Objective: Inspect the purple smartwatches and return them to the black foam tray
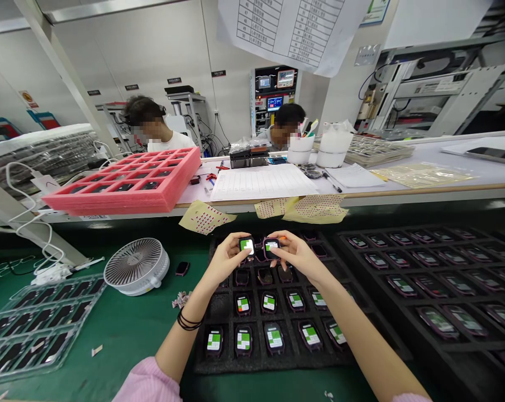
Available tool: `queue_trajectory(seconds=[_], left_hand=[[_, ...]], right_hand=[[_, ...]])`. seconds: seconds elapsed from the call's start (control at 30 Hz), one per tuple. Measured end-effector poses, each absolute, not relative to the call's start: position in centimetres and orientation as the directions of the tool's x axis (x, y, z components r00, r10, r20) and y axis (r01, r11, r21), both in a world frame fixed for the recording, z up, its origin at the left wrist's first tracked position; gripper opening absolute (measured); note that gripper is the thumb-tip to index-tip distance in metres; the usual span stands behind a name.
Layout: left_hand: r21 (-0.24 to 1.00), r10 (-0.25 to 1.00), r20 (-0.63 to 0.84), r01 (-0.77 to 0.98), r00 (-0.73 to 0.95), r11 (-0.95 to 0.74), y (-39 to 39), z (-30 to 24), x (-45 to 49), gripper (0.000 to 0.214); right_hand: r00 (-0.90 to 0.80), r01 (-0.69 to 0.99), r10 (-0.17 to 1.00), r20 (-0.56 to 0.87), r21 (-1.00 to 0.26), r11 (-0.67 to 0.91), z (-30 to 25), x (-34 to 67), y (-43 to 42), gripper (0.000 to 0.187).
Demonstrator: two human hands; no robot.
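Observation:
My left hand (228,258) is closed around a smartwatch body (246,245) with a lit green and white screen, its thumb on the screen's lower edge. A second smartwatch body (271,247), also lit and with a purplish rim, is gripped in my right hand (296,254). The two watches are held side by side, slightly apart, over the far part of a black foam tray (221,365). Several strapless watches sit in the tray's pockets, the nearer rows lit green and white, such as one watch (274,336). My right forearm hides some pockets.
Another black foam tray (407,304) of watches lies right. A white fan (137,265), a loose watch (182,268) and a clear plastic tray (47,363) lie left. The raised shelf holds a pink foam tray (168,192) and paper sheets (263,181). Two people sit beyond.

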State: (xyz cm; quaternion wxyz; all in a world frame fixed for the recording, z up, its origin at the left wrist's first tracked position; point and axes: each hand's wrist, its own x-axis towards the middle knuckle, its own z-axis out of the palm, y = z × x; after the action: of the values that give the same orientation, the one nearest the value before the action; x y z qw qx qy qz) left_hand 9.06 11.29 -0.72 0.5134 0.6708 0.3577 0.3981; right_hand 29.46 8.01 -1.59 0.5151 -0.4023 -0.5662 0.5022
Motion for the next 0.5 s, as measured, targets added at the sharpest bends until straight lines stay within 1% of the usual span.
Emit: queue_trajectory(seconds=[0.1,0.2,0.37,0.5], left_hand=[[0.976,0.878,0.162,0.060,0.451,-0.211,11.34,-0.70,9.01,0.049],[0.977,0.880,0.164,0.052,0.446,-0.209,11.28,-0.57,9.06,0.048],[0.981,0.908,0.151,0.055,0.391,-0.186,10.96,-0.18,9.27,0.040],[0.987,0.932,0.120,0.064,0.341,-0.150,11.10,-0.26,9.38,0.040]], right_hand=[[-0.134,-0.069,0.975,0.175,-0.984,0.167,-1.44,29.43,7.97,0.040],[-0.114,-0.084,0.979,0.169,-0.984,0.160,-1.29,29.38,7.90,0.038],[-0.058,-0.078,0.987,0.150,-0.986,0.146,-1.46,29.39,7.93,0.035],[-0.065,-0.052,0.986,0.151,-0.988,0.148,-1.60,29.45,7.97,0.035]])
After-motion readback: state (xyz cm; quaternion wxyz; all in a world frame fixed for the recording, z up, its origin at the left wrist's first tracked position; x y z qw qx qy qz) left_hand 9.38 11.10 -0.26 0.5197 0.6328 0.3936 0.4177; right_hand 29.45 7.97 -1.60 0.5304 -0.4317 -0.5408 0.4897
